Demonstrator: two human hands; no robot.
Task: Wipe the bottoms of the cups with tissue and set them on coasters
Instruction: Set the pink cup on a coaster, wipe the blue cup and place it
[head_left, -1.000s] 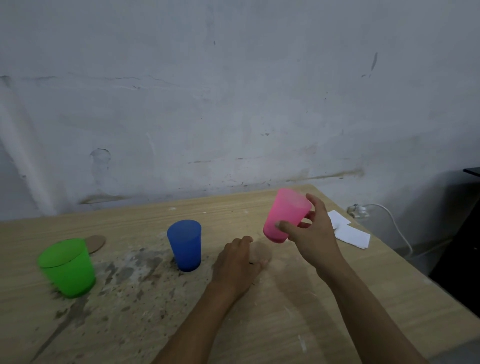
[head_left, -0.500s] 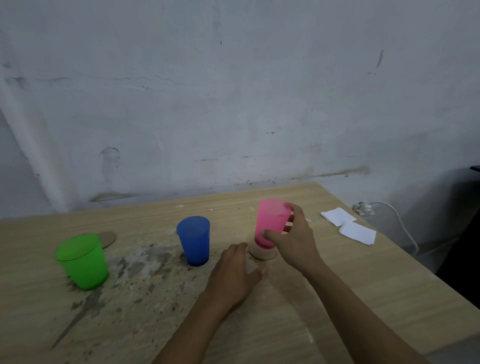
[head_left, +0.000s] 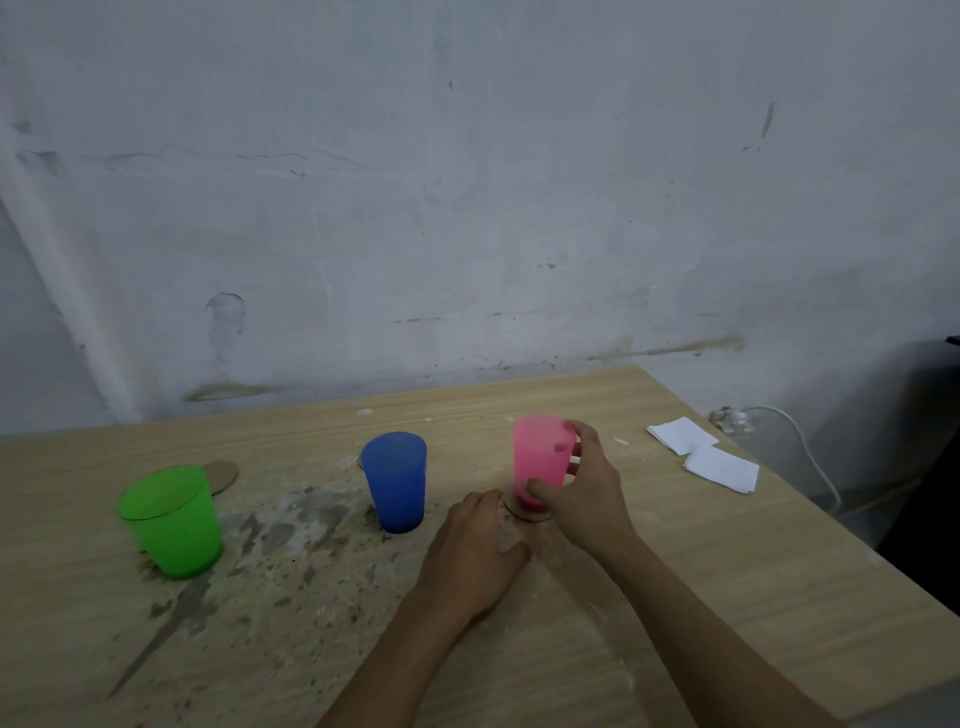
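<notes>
A pink cup (head_left: 540, 462) stands upright on a round brown coaster (head_left: 522, 512) near the middle of the wooden table (head_left: 727, 582). My right hand (head_left: 587, 493) grips the cup, thumb at the front and fingers round the back. My left hand (head_left: 470, 556) rests on the table just left of the coaster, its fingertips at the coaster's edge. A blue cup (head_left: 396, 480) stands to the left. A green cup (head_left: 171, 519) stands at the far left, with another coaster (head_left: 223, 475) behind it. Two white tissues (head_left: 722, 467) lie at the right.
The table top around the blue and green cups is stained with dark grey smears (head_left: 291, 525). A white cable and plug (head_left: 737, 418) hang past the table's far right corner. A bare grey wall rises close behind the table.
My right hand has brought the pink cup down from the air, turned it upright and set it on the coaster. My left hand has stayed beside the coaster.
</notes>
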